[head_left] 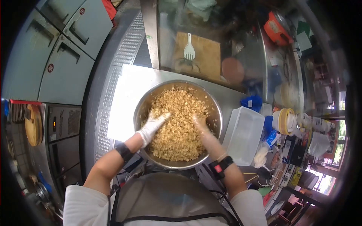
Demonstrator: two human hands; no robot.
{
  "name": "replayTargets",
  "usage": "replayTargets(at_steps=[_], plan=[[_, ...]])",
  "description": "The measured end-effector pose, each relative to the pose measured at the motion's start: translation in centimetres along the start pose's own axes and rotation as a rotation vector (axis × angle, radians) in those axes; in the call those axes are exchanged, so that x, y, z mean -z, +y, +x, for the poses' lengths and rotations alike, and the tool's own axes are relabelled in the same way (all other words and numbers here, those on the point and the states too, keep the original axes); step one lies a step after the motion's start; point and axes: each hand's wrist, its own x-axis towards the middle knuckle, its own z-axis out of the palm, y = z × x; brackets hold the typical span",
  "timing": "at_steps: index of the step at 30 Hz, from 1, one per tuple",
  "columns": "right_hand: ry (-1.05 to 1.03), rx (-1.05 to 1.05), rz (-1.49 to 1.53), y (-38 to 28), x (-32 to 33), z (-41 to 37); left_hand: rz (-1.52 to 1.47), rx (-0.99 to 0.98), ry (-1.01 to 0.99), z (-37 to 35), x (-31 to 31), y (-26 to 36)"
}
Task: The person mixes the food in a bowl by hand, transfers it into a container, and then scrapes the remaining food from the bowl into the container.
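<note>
A large round steel pot (219, 119) stands on the metal counter, holding a heap of pale brown, chopped or flaky food (177, 132). My left hand (154, 126), in a thin whitish glove, reaches into the pot's left side with the thumb stretched out over the heap. Its other fingers are partly sunk in the food. On the right side, my right hand (203, 130) is also in the food, somewhat blurred, thumb pointing forward and the remaining fingers largely hidden. Both hands look spread at the heap, facing each other.
A white plastic tub (245, 137) sits right of the pot. Behind a glass pane lie a wooden board (209, 52) and a pale green slotted spoon (189, 51). Grey cabinets (68, 67) stand at the left. Bags, containers and cables crowd the right side.
</note>
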Motion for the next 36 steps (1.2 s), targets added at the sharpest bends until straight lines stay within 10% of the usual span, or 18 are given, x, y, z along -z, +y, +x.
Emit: replayTargets(at_steps=[6, 9, 11, 12, 14, 16, 21, 30, 36], plan=[[-0.274, -0.054, 0.228, 0.3, -0.4, 1.0, 0.252, 0.088, -0.237, 5.6, -2.2, -1.4], [-0.29, -0.102, 0.32, -1.5, -0.3, 2.9, 0.973, -0.187, -0.295, 3.8, -1.8, 2.4], [-0.199, -0.185, 0.637, -1.6, -1.5, 7.6, 0.707, -0.259, -0.133, 3.0, -1.7, 2.7], [-0.299, 0.083, -0.16, -2.5, 1.0, 6.7, 0.565, -0.404, -0.093, 1.3, -2.0, 3.5], [-0.11, 0.305, -0.576, -2.9, 1.7, 6.3, 0.825, -0.64, 0.027, 4.1, 1.0, 2.6], [-0.139, 0.426, -0.49, -1.0, 1.7, 3.3, -0.054, -0.261, -0.095, 3.3, 0.2, 1.6], [-0.286, 0.252, 0.046, -1.0, 0.4, 1.7, 0.176, -0.1, -0.239, 7.5, -1.0, 0.5], [-0.354, 0.141, 0.068, -7.1, -2.9, -0.3, 0.521, -0.089, -0.208, -0.3, -3.7, 4.2], [-0.341, 0.107, 0.21, -9.3, 0.2, -6.2, 0.185, -0.155, -0.461, -6.0, -2.2, 6.0]])
